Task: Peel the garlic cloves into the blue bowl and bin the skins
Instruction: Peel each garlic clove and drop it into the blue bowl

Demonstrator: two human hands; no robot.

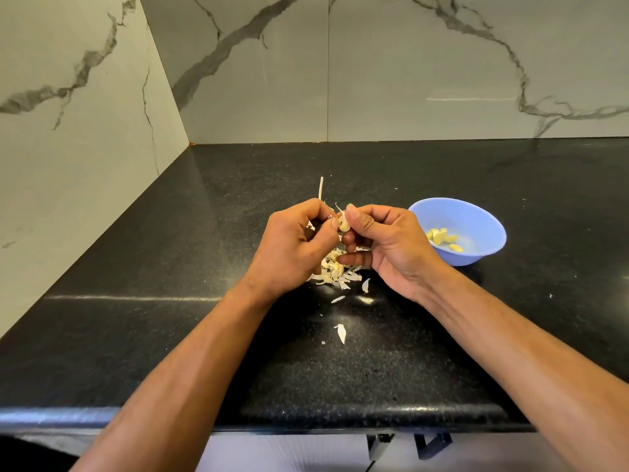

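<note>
Both hands work 1 garlic clove [344,225] above the pile of skins [335,272]: the left hand [292,248] and the right hand [388,240] each pinch it with curled fingers, and the step probably goes best if the right thumbnail lifts the dry skin at the tip and strips it lengthwise while the left only steadies, so the soft flesh is not bruised. The skins are thin, papery flakes scattered on the speckled black counter [442,335], a pale stiff stem [320,188] lies behind them, and the smooth, round blue bowl [483,216] near the right hand holds several glossy, curved peeled cloves [444,238].
</note>
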